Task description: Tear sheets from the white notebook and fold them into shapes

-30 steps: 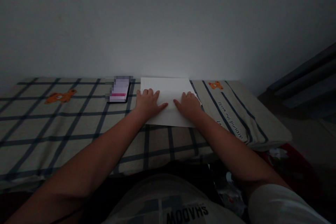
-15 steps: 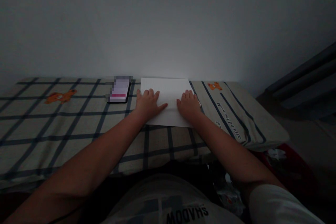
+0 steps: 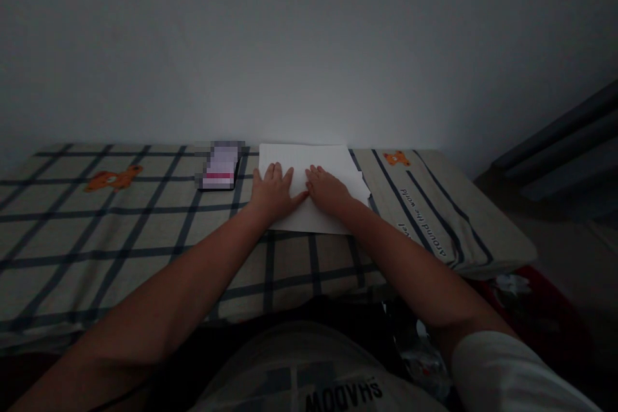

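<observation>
White paper (image 3: 304, 156) lies flat on a checked cloth, close to the wall. My left hand (image 3: 273, 193) rests on its left part, palm down, fingers spread and thumb pointing right. Flat on the middle of the paper is my right hand (image 3: 328, 191), its fingers stretched out and its fingertips near my left thumb. A white piece with an uneven edge (image 3: 360, 187) sticks out past the paper's right side; whether it is a separate sheet I cannot tell. Neither hand grips anything.
A phone (image 3: 221, 167), partly pixelated, lies left of the paper. The checked cloth (image 3: 159, 232) covers the table and bears orange bear prints. A plain wall (image 3: 299, 45) rises behind. At the lower right is something red (image 3: 535, 302) with a white pattern.
My right hand has slid left across the paper, from its right edge to the middle, uncovering the white piece there. My left hand has stayed in place.
</observation>
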